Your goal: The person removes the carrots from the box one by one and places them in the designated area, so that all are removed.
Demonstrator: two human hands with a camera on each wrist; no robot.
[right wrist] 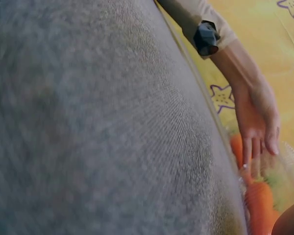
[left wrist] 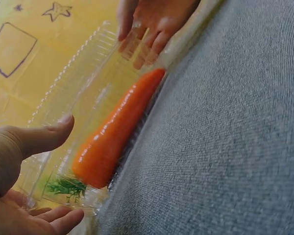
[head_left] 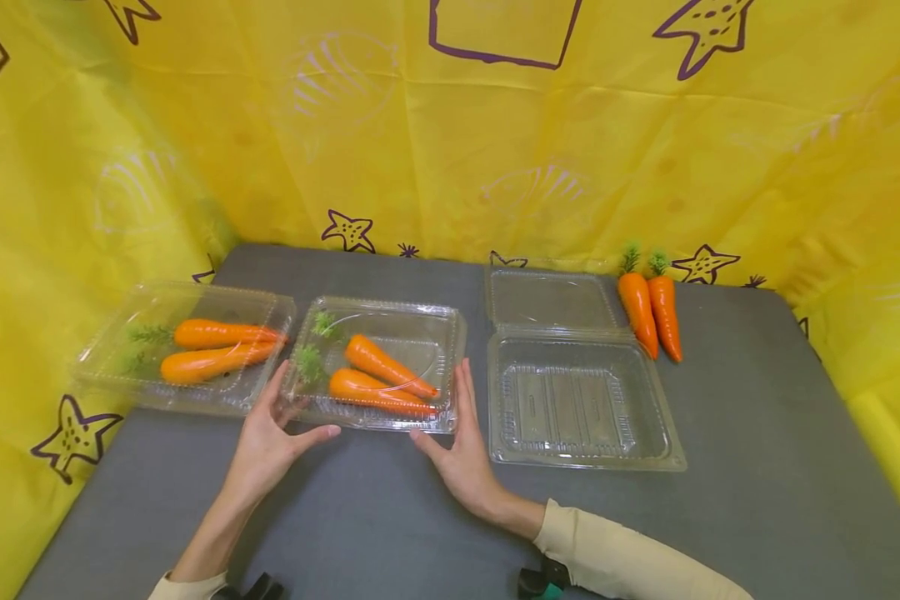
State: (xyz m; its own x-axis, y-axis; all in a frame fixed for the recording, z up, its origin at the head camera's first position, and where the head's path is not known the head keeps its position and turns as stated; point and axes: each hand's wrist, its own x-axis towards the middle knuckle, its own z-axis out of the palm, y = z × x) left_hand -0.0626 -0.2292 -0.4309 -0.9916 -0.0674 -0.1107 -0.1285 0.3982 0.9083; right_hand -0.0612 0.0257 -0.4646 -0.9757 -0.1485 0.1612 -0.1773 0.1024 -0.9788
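Two carrots (head_left: 375,367) with green tops lie inside a closed clear plastic container (head_left: 420,312) in the middle of the table. Its left end is flanked by my left hand (head_left: 264,442), fingers extended and thumb spread along the front. My right hand (head_left: 465,462) is at the opposite end, straight fingers along the side wall and thumb near the front edge. In the left wrist view, one carrot (left wrist: 120,129) shows through the clear wall between my left hand (left wrist: 32,161) and my right hand (left wrist: 157,27). The right wrist view catches my left hand (right wrist: 257,112) beside the carrots.
Left of the middle container, another closed clear container (head_left: 97,367) holds two carrots (head_left: 217,350). To the right stands an open, empty clear container (head_left: 570,408), its lid folded back. Two loose carrots (head_left: 651,312) lie beside that lid. A yellow patterned cloth (head_left: 450,150) surrounds the grey table (head_left: 757,467).
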